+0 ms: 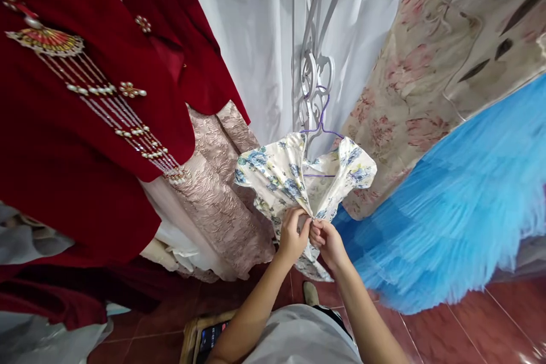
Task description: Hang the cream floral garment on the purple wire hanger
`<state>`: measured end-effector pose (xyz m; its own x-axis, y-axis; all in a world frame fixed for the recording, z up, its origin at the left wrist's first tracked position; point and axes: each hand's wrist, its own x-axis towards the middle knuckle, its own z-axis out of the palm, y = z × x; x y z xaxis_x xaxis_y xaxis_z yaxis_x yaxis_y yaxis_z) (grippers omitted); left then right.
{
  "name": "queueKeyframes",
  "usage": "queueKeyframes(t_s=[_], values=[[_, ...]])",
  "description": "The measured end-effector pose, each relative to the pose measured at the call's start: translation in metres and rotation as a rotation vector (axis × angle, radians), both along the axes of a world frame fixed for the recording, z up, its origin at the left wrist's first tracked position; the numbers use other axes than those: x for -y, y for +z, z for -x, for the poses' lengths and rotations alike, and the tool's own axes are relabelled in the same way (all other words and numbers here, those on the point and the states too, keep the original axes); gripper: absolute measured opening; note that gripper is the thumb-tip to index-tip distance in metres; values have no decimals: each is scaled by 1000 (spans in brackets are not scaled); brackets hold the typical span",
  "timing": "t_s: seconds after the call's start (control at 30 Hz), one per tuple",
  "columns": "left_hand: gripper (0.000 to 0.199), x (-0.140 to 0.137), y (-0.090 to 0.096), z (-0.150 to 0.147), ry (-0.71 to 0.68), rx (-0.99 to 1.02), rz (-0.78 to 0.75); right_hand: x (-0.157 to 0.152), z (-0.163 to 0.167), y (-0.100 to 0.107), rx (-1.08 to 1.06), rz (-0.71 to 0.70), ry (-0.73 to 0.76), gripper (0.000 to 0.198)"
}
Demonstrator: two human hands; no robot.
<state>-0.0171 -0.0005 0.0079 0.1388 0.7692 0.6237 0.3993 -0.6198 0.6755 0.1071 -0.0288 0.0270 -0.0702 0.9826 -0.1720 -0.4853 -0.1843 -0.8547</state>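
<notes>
A white dress with blue and yellow flowers [273, 173] hangs on a purple hanger [323, 116], its front or back opening spread in a V. At the bottom of that V, my left hand [294, 234] pinches the fabric edge. Close beside it, my right hand [327, 242] is closed with thumb and fingers together on the other edge, where a small zipper pull or fastener seems to sit. My fingers hide most of that spot. Below the hands, the dress's lower part hangs down between my forearms.
The hanger hooks onto a white scrolled metal stand [315, 68] before a white curtain [256, 28]. Red garments [85, 142] with beaded trim and a pink brocade garment [222, 199] hang left. Blue tulle [426, 216] and floral fabric [409, 85] are right. A phone [209, 336] lies low left.
</notes>
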Motion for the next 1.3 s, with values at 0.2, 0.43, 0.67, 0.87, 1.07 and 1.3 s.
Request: queueKeyframes(t_s=[0.2,0.43,0.67,0.87,1.07,1.3], values=[[12,-10,1,-16,-105,-101,56,1,-14,-1,-13,59,-15,37],[16,-8,-26,-23,-151,-115,137,4,-31,-9,56,89,107,36],[13,6,-50,-46,53,134,212,-6,-44,-17,128,58,135,39],[11,-9,-63,-50,92,153,157,-9,-46,-31,153,82,140,39],[14,-6,-58,-53,82,111,144,-12,-45,-23,149,76,76,39],[14,-9,-48,-41,22,114,192,-54,-23,40,161,-56,-105,27]])
